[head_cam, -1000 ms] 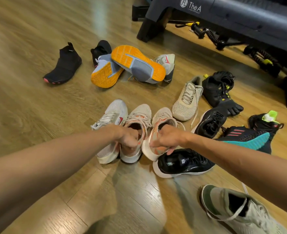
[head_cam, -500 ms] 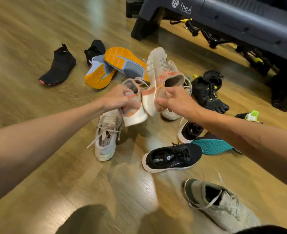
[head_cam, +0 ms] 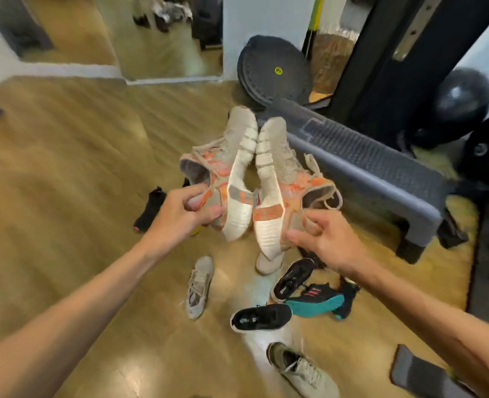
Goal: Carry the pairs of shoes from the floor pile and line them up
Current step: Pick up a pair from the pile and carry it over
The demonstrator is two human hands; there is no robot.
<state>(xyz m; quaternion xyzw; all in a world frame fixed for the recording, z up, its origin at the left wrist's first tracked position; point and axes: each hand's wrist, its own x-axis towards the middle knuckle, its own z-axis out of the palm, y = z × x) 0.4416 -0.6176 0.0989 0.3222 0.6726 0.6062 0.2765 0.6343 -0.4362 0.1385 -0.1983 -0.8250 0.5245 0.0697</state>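
There is only one view, from the camera on my head, so nothing is shared with a second one. It looks forward and down along both my forearms, which enter from the bottom corners and meet near the middle of the frame, close to the lens. My left hand [head_cam: 184, 209] and right hand [head_cam: 322, 237] sit at about centre height. Below and beyond them lies the wooden floor [head_cam: 65, 173], seen from standing height, with its far edge meeting a white wall [head_cam: 254, 21] at the top. The wide lens bends the edges, and the picture is somewhat blurred.
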